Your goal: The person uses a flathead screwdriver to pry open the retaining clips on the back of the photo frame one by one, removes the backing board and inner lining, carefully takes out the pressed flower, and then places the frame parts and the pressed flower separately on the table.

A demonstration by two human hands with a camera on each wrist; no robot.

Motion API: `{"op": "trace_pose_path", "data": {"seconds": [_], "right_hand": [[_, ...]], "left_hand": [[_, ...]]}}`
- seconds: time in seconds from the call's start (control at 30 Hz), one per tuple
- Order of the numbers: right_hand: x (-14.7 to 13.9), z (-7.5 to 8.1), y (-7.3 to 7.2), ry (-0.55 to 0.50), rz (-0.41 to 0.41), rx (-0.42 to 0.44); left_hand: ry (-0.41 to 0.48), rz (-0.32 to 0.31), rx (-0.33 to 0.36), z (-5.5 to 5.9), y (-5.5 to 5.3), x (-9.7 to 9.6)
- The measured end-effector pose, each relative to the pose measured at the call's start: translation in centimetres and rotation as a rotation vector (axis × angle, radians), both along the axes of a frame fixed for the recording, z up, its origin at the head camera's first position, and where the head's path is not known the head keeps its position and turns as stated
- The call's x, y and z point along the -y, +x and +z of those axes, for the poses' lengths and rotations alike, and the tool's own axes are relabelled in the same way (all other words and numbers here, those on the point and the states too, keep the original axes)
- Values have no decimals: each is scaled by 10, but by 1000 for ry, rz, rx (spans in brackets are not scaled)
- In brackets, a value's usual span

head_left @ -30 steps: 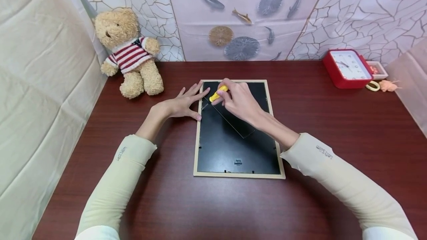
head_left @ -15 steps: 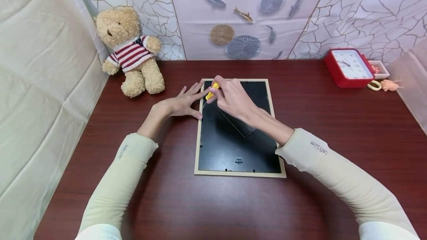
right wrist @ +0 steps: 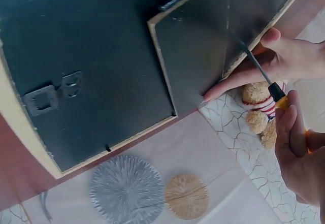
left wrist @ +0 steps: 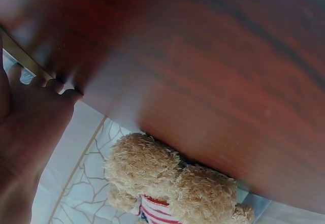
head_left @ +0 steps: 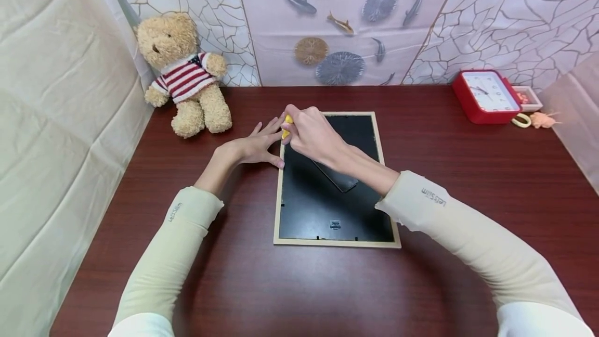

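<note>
A picture frame (head_left: 299, 217) lies face down on the table, its black back up and a pale wooden edge around it. My right hand (head_left: 318, 138) grips a screwdriver (head_left: 286, 128) by its yellow handle, over the frame's upper left part. In the right wrist view the thin shaft (right wrist: 258, 65) reaches to the frame's edge, close to the other hand; whether the tip touches is unclear. My left hand (head_left: 250, 150) rests at the frame's left edge, fingers spread and thumb on the rim. The black stand leg (head_left: 343, 182) lies flat, partly covered by the right arm.
A teddy bear (head_left: 180, 74) in a striped sweater sits at the back left of the brown table (head_left: 262, 290). At the back right stand a red clock (head_left: 487, 96), a small box (head_left: 528, 99), a pale ring (head_left: 521, 120) and a pinkish object (head_left: 544, 120).
My right hand has moved left across the frame's back with the screwdriver, whose handle now stands more upright near the left edge. The left hand and the frame have stayed in place.
</note>
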State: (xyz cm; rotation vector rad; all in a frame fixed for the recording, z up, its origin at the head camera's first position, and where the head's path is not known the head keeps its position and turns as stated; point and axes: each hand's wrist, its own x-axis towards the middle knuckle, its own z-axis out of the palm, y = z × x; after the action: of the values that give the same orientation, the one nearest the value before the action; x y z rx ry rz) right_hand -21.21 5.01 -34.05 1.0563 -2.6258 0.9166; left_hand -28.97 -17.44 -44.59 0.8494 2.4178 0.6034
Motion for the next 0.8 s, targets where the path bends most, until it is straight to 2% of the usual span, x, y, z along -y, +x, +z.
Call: {"op": "trace_pose_path", "data": {"seconds": [0.17,0.33,0.57,0.7,0.8], "right_hand": [[4,3,2,17,4,-36],[4,3,2,11,19,-18],[-12,1,3,-54,17,92],[-37,1,10,-125,-45,167],[-60,2,21,-176,-106,242]], "left_hand": [[-5,7,-1,1,1,-2],[-8,5,3,2,1,-2],[-14,6,17,-2,-3,1],[-3,0,26,-4,-5,1],[25,-12,16,-4,-5,1]]}}
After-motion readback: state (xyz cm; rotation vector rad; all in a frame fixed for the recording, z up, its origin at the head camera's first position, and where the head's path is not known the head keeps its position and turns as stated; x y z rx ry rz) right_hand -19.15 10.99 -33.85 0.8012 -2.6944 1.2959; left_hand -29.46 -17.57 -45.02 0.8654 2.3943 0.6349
